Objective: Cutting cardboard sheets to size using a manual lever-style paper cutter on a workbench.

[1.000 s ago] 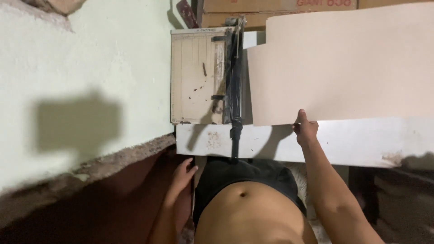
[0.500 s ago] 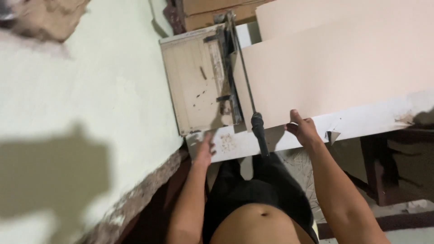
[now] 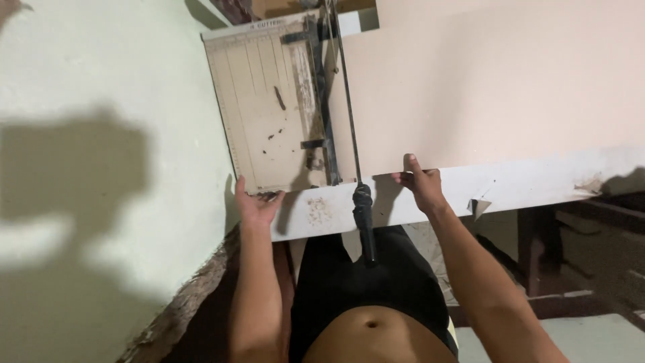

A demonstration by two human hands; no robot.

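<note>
A worn beige paper cutter (image 3: 269,107) lies on a white table (image 3: 524,185), its black blade arm (image 3: 346,101) down and its handle (image 3: 364,218) jutting over the front edge. A large pale pink sheet (image 3: 497,81) lies to the right of the blade. My left hand (image 3: 254,205) grips the cutter's near left corner. My right hand (image 3: 418,183) rests on the near edge of the pink sheet, fingers pressing on it.
A pale green wall (image 3: 101,168) runs along the left, with a rough broken base (image 3: 195,302). The table's front edge has chipped and peeling paint (image 3: 480,205). A dark wooden frame (image 3: 537,262) stands under the table at the right.
My left hand has come up from beside my waist to the cutter's near corner. My right hand has stayed on the sheet's edge. The view has moved closer.
</note>
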